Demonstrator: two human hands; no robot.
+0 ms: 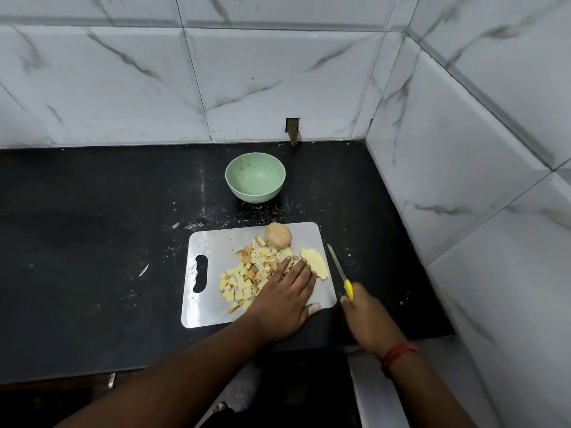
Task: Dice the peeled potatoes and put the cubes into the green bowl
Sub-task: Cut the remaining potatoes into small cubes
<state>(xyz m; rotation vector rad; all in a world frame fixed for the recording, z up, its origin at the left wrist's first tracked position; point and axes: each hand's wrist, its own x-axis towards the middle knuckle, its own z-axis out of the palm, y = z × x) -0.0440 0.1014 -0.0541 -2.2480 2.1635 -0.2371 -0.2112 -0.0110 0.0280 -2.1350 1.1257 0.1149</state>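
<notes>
1. The left hand (285, 291) lies flat on the cutting board (213, 307). Its fingers (301, 267) are straight and press on the pile of potato cubes (244, 281).
2. The potato slices (315, 263) lie just to the right of those fingertips. Their long side runs away from the person.
3. The right hand (366, 316) grips the yellow handle of the knife (340, 273). The blade points away, just off the board's right edge.
4. A whole potato (278, 235) sits at the far edge of the board.
5. The green bowl (255, 177) is empty and stands well behind the board on the black tabletop (92, 242). The way to it looks open.
</notes>
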